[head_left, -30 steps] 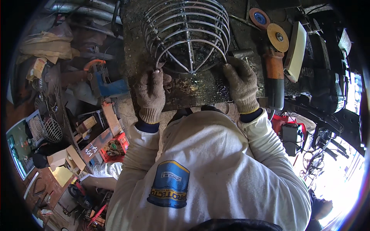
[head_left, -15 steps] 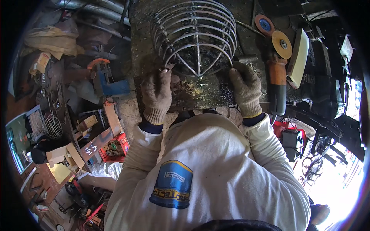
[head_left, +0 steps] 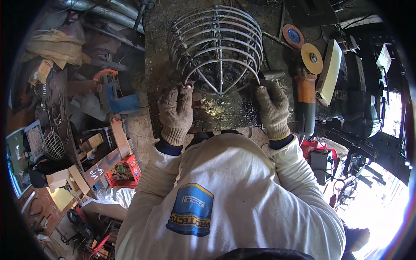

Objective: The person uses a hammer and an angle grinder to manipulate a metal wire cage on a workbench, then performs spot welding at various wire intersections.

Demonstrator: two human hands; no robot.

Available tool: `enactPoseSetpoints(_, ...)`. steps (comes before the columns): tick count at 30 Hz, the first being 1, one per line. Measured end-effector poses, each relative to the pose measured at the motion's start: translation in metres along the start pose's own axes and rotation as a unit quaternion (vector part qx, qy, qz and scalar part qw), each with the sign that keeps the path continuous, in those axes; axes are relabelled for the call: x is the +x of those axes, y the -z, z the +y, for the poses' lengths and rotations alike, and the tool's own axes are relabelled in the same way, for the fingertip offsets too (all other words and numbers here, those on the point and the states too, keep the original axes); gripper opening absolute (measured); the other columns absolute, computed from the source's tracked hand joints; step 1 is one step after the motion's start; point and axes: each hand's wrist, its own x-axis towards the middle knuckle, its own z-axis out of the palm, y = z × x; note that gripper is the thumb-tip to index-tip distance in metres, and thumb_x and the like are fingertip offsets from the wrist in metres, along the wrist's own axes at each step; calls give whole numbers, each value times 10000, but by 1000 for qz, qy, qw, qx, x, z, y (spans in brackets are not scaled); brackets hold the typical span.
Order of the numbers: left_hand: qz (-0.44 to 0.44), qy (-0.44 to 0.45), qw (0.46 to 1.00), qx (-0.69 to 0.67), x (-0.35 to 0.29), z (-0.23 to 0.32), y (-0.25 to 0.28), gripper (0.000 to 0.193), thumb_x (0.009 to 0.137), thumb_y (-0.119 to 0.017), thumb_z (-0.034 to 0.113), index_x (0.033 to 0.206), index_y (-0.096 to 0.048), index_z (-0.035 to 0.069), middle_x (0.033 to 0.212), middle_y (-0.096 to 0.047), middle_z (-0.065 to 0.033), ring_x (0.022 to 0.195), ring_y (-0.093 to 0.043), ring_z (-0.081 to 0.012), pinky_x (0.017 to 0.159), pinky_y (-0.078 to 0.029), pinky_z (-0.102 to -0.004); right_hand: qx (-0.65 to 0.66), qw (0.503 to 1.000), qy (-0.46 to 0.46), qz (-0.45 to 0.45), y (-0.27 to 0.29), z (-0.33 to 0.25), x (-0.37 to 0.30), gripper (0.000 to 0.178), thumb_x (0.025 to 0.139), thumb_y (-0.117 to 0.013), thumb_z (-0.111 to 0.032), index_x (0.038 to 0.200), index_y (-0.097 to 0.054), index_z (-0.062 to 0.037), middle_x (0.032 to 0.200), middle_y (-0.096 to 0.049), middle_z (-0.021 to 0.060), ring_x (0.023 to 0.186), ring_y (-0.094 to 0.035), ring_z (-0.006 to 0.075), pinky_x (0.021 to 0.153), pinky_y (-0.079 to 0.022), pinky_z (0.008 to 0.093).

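Observation:
A domed cage of curved grey metal rods (head_left: 219,42) rests on the dark workbench (head_left: 208,119), its pointed rib end toward me. My left hand (head_left: 176,108), in a knitted brown glove, closes its fingers on the left end of the cage's nearest bent rod. The same rod's right end is gripped by my right hand (head_left: 274,109), gloved alike. My thumbs and fingertips sit close to the rod ends, and the exact contact is partly hidden by the gloves.
Right of my right hand lies an angle grinder (head_left: 306,93) with a yellowish disc. Past it are a reddish disc (head_left: 293,36) and a pale block (head_left: 330,71). A blue-and-orange tool (head_left: 119,97) is off the bench's left side, above a red crate (head_left: 125,171) of discs.
The view has shifted slightly, so bench and cage appear a little lower. Both hands keep their hold on the rod ends, and the cage has not visibly moved on the bench.

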Motion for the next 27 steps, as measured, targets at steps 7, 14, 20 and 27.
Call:
enactPoseSetpoints(7, -31, 86, 995, -38, -2, -6, 1, 184, 980, -601, 190, 1014, -722, 55, 856, -710, -140, 763, -681, -296, 686, -507, -383, -78, 997, 2, 5, -1, -4, 2, 214, 960, -658, -135, 1112, -686, 13, 937, -717, 54, 826, -624, 91, 760, -513, 254)
enactPoseSetpoints(14, -52, -25, 998, 39, 0, -11, 8, 224, 1000, -572, 194, 1088, -715, 46, 884, -732, -122, 776, -695, -245, 697, -515, -356, -67, 998, 8, 1, -1, -5, 3, 208, 960, -661, -138, 1099, -685, 14, 924, -707, 53, 826, -620, 93, 758, -514, 258)
enactPoseSetpoints(20, -67, 90, 993, -29, 2, 0, 8, 195, 994, -583, 171, 1057, -715, 42, 924, -734, -121, 778, -703, -202, 703, -523, -327, -72, 997, -1, 1, -3, -8, 3, 220, 964, -657, -142, 1116, -680, 15, 929, -705, 54, 828, -619, 93, 762, -516, 260)
enactPoseSetpoints(27, -40, 95, 993, -60, -5, -24, 0, 177, 984, -604, 172, 1009, -717, 37, 896, -720, -138, 746, -690, -226, 683, -511, -345, -87, 996, 7, 0, -3, -6, 5, 245, 957, -659, -137, 1152, -680, 10, 946, -716, 70, 850, -637, 106, 778, -522, 267)
